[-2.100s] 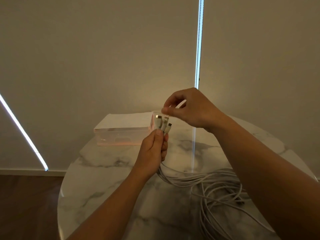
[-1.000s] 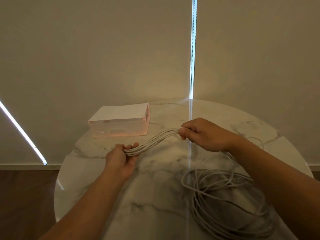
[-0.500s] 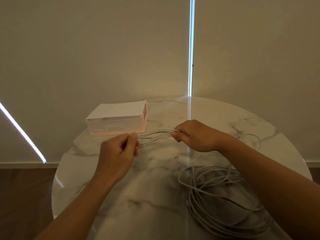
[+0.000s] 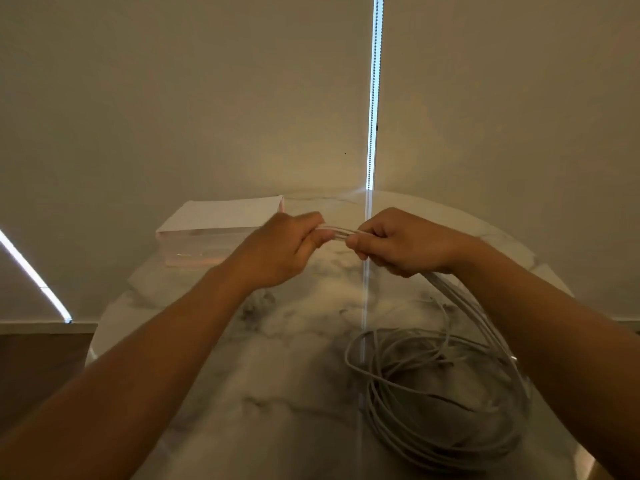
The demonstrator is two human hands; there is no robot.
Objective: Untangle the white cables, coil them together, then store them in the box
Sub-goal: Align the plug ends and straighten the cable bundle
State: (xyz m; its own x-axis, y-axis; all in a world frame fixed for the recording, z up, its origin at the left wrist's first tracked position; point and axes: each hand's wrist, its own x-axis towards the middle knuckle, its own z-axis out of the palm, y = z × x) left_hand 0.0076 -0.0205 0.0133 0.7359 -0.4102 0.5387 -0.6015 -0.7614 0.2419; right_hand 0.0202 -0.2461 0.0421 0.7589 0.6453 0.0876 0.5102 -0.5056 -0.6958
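Both hands are up over the table [image 4: 277, 375], close together, each closed round the same bunch of cables [image 4: 336, 233]. The left hand [image 4: 277, 251] pinches the bunch between thumb and curled fingers; the right hand [image 4: 401, 242] is fisted round it just beside. Only a short stretch of white strands shows between them. From under the right hand the bunch drops away to the person's right and runs into a loose pile [image 4: 375, 407] lying on the marble near the right forearm. The box [image 4: 214, 233] stands at the far left of the table, behind the left hand, well apart from the pile. I cannot tell from here whether its pale top is a lid.

To my eye this is the start of the coiling: the strands are gathered side by side, and most of their length lies slack on the table.

To do it well, I would make the left hand the anchor, holding the ends level so that no strand creeps ahead. The right hand should loosen just enough to slide along the bunch, smoothing the strands flat as it goes, then bring each length back to the left hand as an even loop. The pile looks crossed in places, so draw from it slowly and lift the strands clear; a hard pull could cinch a crossing into a knot. Keep the loops small enough to suit the box.
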